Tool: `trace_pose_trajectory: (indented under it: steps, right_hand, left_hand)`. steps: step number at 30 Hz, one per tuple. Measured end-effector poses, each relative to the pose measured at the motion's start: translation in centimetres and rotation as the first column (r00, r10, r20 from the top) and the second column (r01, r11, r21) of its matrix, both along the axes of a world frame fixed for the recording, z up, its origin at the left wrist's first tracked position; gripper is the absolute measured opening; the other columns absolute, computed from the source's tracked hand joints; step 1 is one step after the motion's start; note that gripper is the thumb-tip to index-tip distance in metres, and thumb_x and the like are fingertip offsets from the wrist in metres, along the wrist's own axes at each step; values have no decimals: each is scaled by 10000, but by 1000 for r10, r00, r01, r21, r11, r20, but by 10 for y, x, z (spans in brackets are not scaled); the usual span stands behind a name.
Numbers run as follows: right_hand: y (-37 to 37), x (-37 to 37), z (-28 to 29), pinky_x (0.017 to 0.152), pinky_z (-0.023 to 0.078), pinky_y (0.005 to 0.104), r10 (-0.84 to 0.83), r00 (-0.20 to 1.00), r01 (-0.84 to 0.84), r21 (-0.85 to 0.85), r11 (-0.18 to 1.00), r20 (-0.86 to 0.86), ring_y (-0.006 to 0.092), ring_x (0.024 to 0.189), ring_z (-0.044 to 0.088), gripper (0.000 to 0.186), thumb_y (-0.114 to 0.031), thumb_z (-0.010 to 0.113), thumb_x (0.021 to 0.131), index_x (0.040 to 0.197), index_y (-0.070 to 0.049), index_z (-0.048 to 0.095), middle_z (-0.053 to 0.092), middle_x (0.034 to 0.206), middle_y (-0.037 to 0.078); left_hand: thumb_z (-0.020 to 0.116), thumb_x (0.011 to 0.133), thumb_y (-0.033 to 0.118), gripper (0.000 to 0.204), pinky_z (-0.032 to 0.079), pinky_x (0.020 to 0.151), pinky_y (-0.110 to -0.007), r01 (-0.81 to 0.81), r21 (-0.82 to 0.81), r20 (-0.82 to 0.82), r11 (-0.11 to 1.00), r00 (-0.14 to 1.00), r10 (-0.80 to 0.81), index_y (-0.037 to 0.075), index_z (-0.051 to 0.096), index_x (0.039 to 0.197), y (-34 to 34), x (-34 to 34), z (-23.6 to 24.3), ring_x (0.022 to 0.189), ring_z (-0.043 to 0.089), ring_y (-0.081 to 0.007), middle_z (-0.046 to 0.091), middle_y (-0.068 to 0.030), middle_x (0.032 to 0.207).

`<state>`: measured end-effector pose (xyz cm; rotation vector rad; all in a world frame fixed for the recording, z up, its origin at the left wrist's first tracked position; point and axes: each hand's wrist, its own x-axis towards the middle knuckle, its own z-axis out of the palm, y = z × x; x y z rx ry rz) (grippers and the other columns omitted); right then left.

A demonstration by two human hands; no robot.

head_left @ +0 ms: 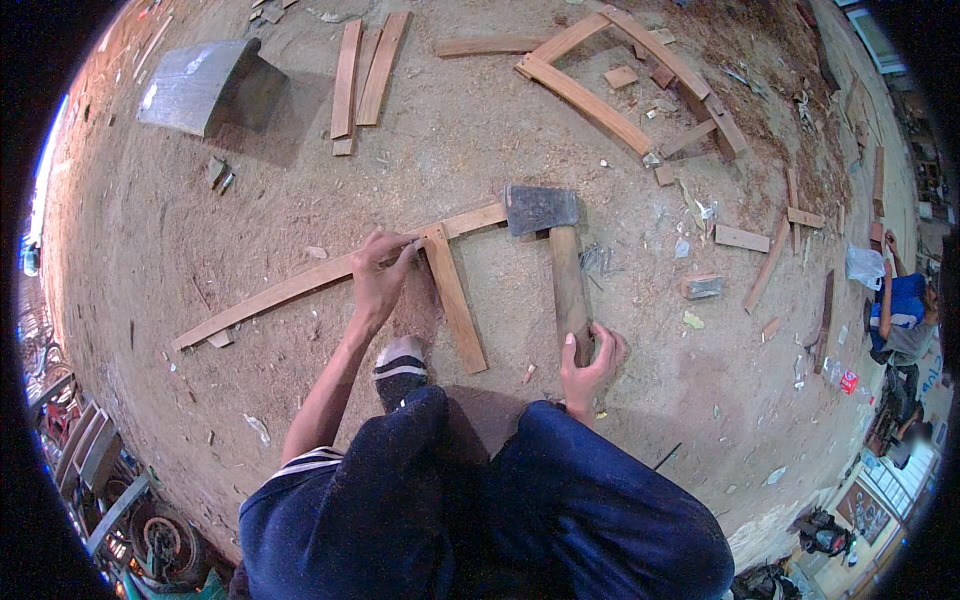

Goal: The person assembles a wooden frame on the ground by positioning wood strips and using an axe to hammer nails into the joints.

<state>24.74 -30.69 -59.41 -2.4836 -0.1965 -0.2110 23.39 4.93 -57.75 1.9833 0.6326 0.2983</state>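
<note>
- Between my left hand and my right hand the short wooden slat lies slanted across the dirt floor, barring a straight pass.
- The long curved slat runs across in front of me, touching the axe head.
- Just right of the axe handle, a heap of nails clutters the ground.
- My foot sits under my left wrist.
- Left of the curved slat, the floor lies open up to the grey block.
</note>
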Motion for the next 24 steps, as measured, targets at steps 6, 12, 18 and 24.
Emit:
trace_pose_trajectory:
  steps: [6,12,18,24]
  right_hand:
    - [0,-1,-3,984,420,499,2,1000,-2,2,1000,-11,368,1125,522,436,-163,782,795,1159,-13,594,623,1114,157]
    - [-1,1,-2,982,425,501,21,1000,-21,-12,1000,-8,377,1123,529,446,-187,781,800,1164,-9,593,624,1112,161]
    - [37,19,30,985,433,486,72,977,-71,16,997,-201,406,1158,527,577,-232,788,825,1284,11,539,579,1197,216]
    - [48,39,14,1009,422,499,81,969,-96,-50,994,-235,425,1187,511,686,-265,789,842,1380,8,462,521,1284,246]
  left_hand:
    - [753,837,35,117,513,784,-353,112,207,91,972,987,-133,12,758,952,3,6,-4,898,626,-244,690,-104,912]
    - [773,829,54,108,517,770,-356,115,277,140,954,977,-158,15,754,928,5,13,-9,876,634,-263,690,-102,933]
    - [772,815,23,103,526,766,-364,142,302,181,943,962,-202,11,748,914,11,9,-13,880,643,-267,691,-104,939]
    - [778,797,26,129,521,752,-370,121,299,269,947,941,-205,31,750,924,4,14,-17,867,637,-266,693,-90,947]
